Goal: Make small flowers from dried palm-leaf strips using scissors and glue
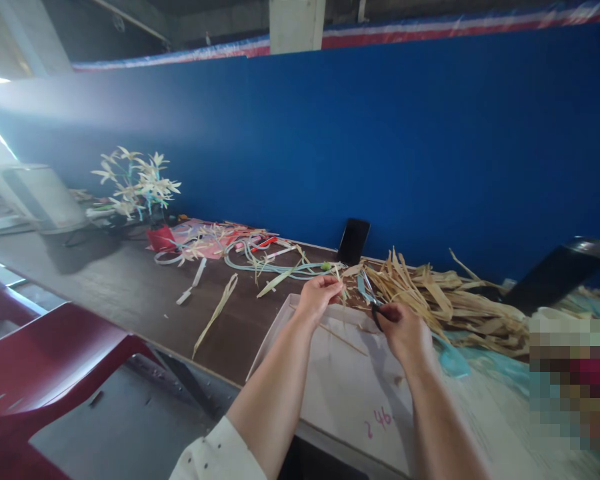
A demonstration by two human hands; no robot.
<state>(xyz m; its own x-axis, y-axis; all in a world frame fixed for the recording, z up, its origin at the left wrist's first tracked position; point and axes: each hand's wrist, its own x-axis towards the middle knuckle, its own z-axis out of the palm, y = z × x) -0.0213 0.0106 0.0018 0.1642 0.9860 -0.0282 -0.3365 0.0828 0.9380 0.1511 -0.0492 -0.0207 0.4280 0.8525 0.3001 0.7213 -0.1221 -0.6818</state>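
Note:
My left hand (321,297) is closed in a pinch over the far edge of a white box lid (350,400). Between its fingertips is a thin pale strip of dried husk (337,272). To the right, my right hand (404,328) grips dark-handled scissors (375,312) whose blades point away and to the left. The blades are apart from the strip. A big heap of dried husks (445,300) lies just beyond my right hand. Several thin husk slivers rest on the lid, which bears pink handwritten numbers.
A black phone (354,241) leans against the blue partition (405,133). Pale-green cord (235,257), pens and husk scraps lie on the brown table (145,293). Further left stands a red pot (160,239) of pale husk flowers (140,180). A red chair (55,360) is at the left.

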